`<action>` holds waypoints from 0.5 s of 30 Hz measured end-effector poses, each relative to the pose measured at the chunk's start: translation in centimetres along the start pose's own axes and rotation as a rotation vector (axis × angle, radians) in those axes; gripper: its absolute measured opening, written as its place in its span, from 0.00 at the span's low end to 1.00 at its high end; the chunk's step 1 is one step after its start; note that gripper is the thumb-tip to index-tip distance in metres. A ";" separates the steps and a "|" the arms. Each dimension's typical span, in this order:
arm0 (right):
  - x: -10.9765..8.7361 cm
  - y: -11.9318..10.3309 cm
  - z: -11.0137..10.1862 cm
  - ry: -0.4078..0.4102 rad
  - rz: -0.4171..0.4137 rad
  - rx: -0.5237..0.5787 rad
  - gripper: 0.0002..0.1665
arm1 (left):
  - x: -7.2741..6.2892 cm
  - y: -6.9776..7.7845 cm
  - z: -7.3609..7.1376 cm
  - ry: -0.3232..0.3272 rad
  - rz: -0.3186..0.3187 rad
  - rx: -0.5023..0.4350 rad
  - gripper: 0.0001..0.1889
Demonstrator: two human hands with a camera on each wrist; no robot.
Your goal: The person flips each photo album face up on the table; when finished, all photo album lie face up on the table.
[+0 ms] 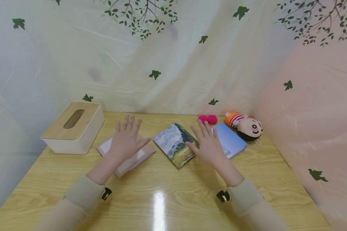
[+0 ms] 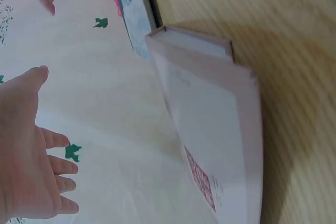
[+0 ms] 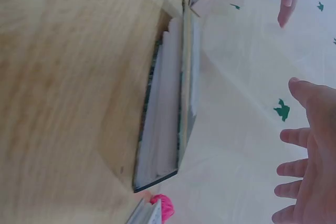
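Observation:
My left hand (image 1: 125,142) hovers with straight, spread fingers over a pale pink book (image 1: 138,157) and holds nothing. In the left wrist view that pink book (image 2: 205,103) lies on the table, apart from the hand (image 2: 26,150). My right hand (image 1: 209,146), also spread and holding nothing, is raised between a book with a painted landscape cover (image 1: 173,144) and a blue book (image 1: 229,139), partly covering both. The right wrist view shows the page edges of the painted-cover book (image 3: 163,108), with the right hand (image 3: 315,150) off to one side.
A white tissue box with a wooden lid (image 1: 75,128) stands at the back left. Behind the blue book are a bundle of pink yarn (image 1: 208,119) and a doll with a striped top (image 1: 245,125). Printed curtains border the wooden table (image 1: 191,199) at the back and sides.

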State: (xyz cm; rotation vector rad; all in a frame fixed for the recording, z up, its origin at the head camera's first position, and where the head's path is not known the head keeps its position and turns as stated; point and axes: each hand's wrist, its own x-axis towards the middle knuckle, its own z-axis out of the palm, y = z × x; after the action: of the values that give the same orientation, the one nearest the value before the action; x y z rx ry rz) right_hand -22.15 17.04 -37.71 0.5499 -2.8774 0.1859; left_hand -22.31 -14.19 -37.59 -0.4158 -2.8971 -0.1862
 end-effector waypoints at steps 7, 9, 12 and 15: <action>1.6 -1.0 -0.7 0.009 -0.048 0.002 0.43 | 0.4 -1.3 -1.1 -0.006 -0.019 -0.011 0.47; 2.0 -1.5 -1.0 -0.008 -0.059 0.005 0.43 | 0.5 -1.7 -1.3 -0.007 -0.021 -0.013 0.47; 2.8 -2.3 -1.2 -0.017 -0.089 0.005 0.43 | 0.6 -2.4 -1.4 -0.012 -0.023 -0.014 0.47; 3.6 -3.2 -1.1 -0.021 -0.125 0.001 0.43 | 0.7 -3.2 -1.1 -0.010 -0.019 -0.013 0.47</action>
State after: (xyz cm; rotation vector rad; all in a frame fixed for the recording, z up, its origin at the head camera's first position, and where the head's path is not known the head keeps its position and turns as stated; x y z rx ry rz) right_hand -24.06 12.98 -35.59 0.7339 -2.8512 0.1620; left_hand -23.67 -17.28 -36.67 -0.3923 -2.9119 -0.2068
